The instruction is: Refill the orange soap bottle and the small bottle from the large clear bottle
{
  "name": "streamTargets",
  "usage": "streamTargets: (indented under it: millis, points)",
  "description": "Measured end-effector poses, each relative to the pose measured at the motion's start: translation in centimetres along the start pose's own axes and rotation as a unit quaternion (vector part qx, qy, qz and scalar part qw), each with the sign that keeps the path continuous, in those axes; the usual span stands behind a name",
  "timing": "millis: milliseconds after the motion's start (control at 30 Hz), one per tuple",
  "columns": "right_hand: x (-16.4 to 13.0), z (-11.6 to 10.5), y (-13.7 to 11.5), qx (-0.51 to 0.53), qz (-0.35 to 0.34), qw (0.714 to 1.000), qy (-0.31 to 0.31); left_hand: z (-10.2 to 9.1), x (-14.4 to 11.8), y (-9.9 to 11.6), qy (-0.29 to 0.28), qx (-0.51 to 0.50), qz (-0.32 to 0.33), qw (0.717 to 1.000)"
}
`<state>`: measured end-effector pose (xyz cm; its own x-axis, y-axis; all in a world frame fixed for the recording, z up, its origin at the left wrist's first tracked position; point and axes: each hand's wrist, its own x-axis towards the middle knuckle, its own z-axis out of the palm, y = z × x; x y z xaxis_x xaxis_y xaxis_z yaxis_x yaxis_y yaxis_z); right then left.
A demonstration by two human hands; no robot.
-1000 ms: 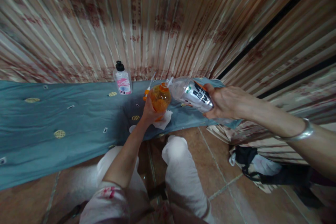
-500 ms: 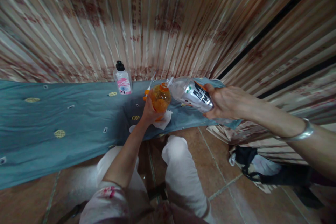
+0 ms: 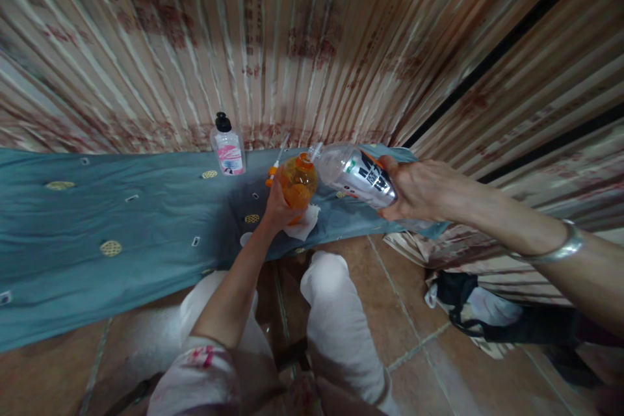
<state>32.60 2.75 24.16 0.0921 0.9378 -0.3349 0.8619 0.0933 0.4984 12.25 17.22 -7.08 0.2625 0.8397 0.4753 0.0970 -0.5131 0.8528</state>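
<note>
On the teal cloth, before a striped curtain, the left hand grips an orange bottle. The right hand clasps a clear labelled bottle, tilted, neck touching the orange bottle's mouth. A pump bottle stands well left.

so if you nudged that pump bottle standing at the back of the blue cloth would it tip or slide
The pump bottle probably tips rather than slides: it stands tall and narrow on the soft, wrinkled blue cloth, which likely grips its base. It looks like thin clear plastic, so probably light; how full it is cannot be told.
</note>
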Motion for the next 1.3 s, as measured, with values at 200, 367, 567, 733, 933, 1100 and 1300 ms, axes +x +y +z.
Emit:
streamTargets:
  millis: [200,367,567,733,933,1100,1300]
  points:
    - [-0.2,-0.1,0.2,0.01,-0.018,1.0,0.009,-0.2,0.0,0.8,-0.001,-0.006,-0.012,1.0]
    - [-0.3,-0.4,0.0,-0.001,-0.015,1.0,0.0,-0.2,0.1,1.0,-0.007,-0.011,-0.016,1.0]
    - [-0.4,-0.5,-0.1,0.004,-0.017,1.0,-0.003,-0.3,0.1,1.0,-0.001,-0.003,-0.019,1.0]
    - [-0.4,-0.3,0.0,0.008,-0.016,1.0,0.005,-0.2,0.1,1.1,-0.009,-0.011,-0.022,1.0]
    - [-0.1,0.1,0.2,0.009,-0.022,1.0,0.019,-0.3,0.1,1.4,-0.003,-0.013,-0.029,1.0]
    - [-0.2,0.0,0.2,0.017,-0.017,1.0,0.011,-0.4,0.1,1.3,-0.008,-0.01,-0.022,1.0]
    - [0.0,0.3,0.1,0.024,-0.017,1.0,0.009,0.0,0.1,0.9,-0.005,-0.021,-0.024,0.999]
